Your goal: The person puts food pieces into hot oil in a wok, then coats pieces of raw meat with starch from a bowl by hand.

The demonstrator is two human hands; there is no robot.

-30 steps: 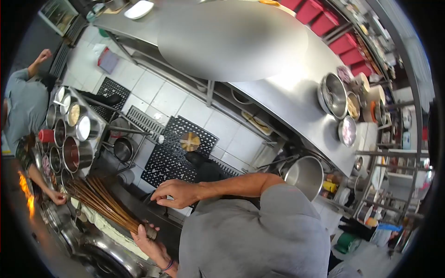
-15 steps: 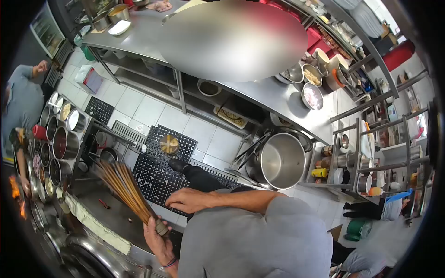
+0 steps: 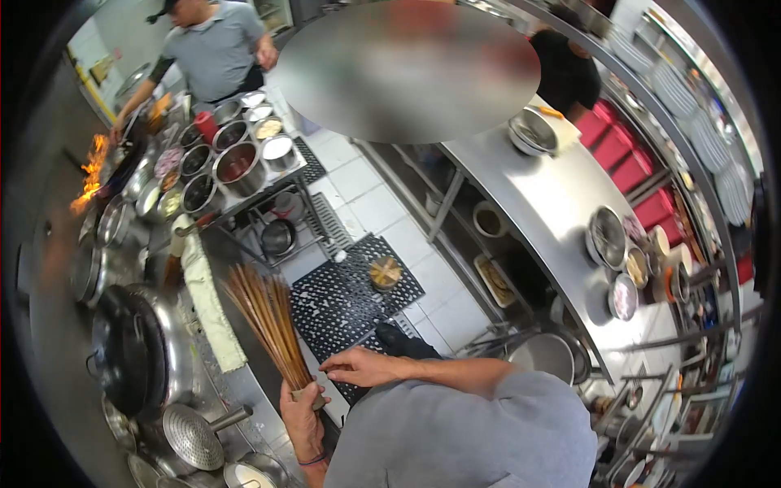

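Note:
My left hand [image 3: 301, 416] is wrapped round the bound lower end of a bamboo wok brush [image 3: 272, 321], a bundle of long thin brown sticks that fan out at the top. The brush stands tilted up and to the left, over the edge of the metal counter. My right hand [image 3: 362, 366] is just to the right of the brush's lower end, with its fingers loosely stretched toward it and nothing visible in them. Whether its fingertips touch the brush I cannot tell. A pale folded cloth [image 3: 213, 301] lies along the counter left of the brush.
A dark wok [image 3: 128, 350] and a perforated skimmer [image 3: 192, 437] are at left. Beyond stand several pots, including one of red sauce [image 3: 239, 169]. A co-worker [image 3: 213, 53] works by an open flame [image 3: 92, 175]. A steel table [image 3: 537, 211] runs along the right.
My view has swung left, bringing the stove, wok and skimmer into sight. The brush has come more upright, and my right hand is closer to its lower end. My left hand keeps its grip.

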